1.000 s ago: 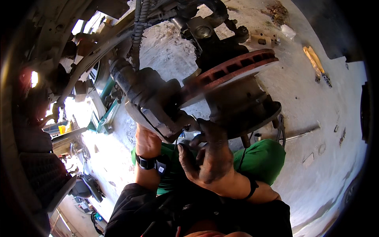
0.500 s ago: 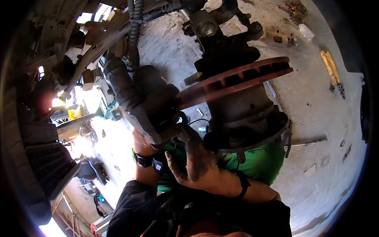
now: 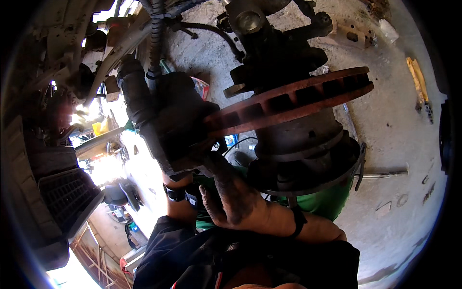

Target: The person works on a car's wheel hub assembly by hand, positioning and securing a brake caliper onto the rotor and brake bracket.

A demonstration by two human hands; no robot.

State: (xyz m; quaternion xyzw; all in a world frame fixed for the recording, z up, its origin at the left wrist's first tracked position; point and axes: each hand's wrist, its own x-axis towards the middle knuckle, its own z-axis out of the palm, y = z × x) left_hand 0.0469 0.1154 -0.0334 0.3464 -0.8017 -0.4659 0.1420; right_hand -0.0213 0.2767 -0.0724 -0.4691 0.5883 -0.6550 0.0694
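A dark, dirty brake caliper (image 3: 168, 115) sits around the left edge of a rusty brake disc (image 3: 293, 99). The disc surrounds a heavy wheel hub (image 3: 298, 144), with a dark knuckle above it. My right hand (image 3: 236, 200), blackened with grime, reaches up with its fingers at the caliper's lower end; its thumb stands apart. My left hand is hidden behind the caliper. Only its wrist, with a black watch (image 3: 174, 192), shows below, so its fingers cannot be made out.
A corrugated hose (image 3: 156, 43) hangs above the caliper. Vehicle underbody parts and a dark slatted panel (image 3: 67, 195) crowd the left. On the concrete floor at right lie a yellow-handled tool (image 3: 417, 79) and a metal rod (image 3: 385, 175). A perforated metal bracket (image 3: 350, 33) lies farther back.
The view has shifted a little. The disc and hub appear farther right and larger, the caliper slightly farther left. My right hand keeps its place at the caliper's lower end.
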